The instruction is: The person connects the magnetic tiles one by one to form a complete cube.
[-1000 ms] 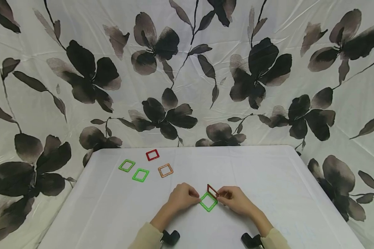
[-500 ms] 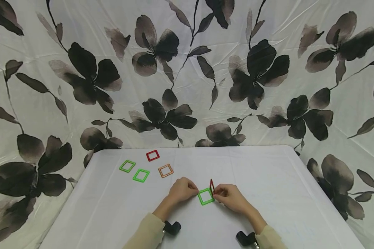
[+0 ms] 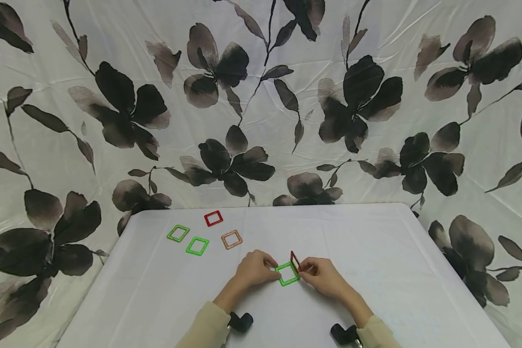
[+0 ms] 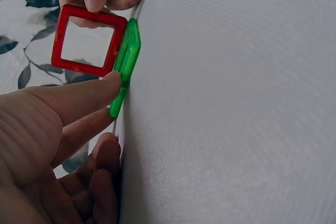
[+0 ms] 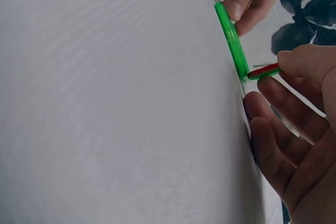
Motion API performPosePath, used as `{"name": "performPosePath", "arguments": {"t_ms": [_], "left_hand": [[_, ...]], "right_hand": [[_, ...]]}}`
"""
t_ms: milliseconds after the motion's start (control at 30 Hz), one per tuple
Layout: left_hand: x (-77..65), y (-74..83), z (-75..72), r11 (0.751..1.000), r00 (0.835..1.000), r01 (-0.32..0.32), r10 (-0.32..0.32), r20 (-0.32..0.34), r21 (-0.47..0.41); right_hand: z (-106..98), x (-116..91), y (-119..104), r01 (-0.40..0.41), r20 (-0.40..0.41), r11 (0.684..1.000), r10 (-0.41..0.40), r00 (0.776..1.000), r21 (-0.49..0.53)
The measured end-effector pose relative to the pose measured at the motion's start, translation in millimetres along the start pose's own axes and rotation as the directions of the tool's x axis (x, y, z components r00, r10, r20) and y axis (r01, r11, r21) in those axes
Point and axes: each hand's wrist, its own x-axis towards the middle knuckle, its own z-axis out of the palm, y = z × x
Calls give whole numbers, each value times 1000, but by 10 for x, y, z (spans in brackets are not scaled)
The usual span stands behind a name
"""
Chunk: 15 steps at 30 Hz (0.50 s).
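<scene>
In the head view my left hand [image 3: 254, 269] pinches the left corner of a green square magnetic tile [image 3: 291, 282] lying on the table, its centre open. A red square magnetic tile [image 3: 292, 256] stands on edge along the green tile's right side, pinched by my right hand [image 3: 325, 276]. The left wrist view shows the red tile [image 4: 59, 38] meeting the green tile [image 4: 134, 43] edge to edge, with my left thumb [image 4: 105, 90] on the green one. From the right wrist, the red tile [image 5: 264, 71] appears nearly edge-on between thumb and fingers.
Farther back on the left of the white table [image 3: 374, 251] lie a red square [image 3: 213, 224], an orange square [image 3: 232, 247] and two green squares, one [image 3: 178, 240] left of the other [image 3: 197, 253]. A floral cloth [image 3: 261, 159] hangs behind the table.
The green tile has turned from a diamond pose and shifted slightly left, the upright red tile moving with it. The left thumb has come further over the green tile's corner.
</scene>
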Motion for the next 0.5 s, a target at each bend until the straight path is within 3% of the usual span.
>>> {"name": "performPosePath", "arguments": {"t_ms": [500], "left_hand": [[-9, -6, -9, 1000, 1000, -2, 2, -15, -9]], "right_hand": [[16, -24, -36, 4, 4, 999, -3, 1000, -38]]}}
